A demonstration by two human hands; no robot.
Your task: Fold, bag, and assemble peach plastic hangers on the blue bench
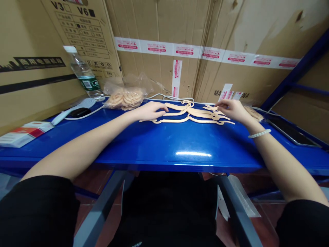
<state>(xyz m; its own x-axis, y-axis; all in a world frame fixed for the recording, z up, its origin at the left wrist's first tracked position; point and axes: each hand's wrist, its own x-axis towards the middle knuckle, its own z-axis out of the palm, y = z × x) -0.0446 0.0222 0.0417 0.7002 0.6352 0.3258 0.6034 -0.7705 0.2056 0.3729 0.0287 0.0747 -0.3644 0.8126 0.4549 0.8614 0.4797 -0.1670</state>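
Observation:
Flat, pale wood-coloured curved pieces with curled ends (189,110) lie in a mirrored arrangement along the back of the blue table. At the left end of them, my left hand (151,110) rests with its fingers stretched out and thumb apart, nothing visible in it. My right hand (232,108), a pale beaded bracelet (259,133) on its wrist, reaches over the right ends of the pieces. Its fingers are loosely bent and look apart, close to the small scrolled tips (212,108). Whether those fingertips touch the pieces is hard to see.
The blue table (154,147) backs onto cardboard (159,20). At left stand a clear bag of round carved pieces (125,97), a water bottle (84,75), a pale-blue handled object (74,109) and a carton (25,133). A dark tablet-like slab (293,130) lies right.

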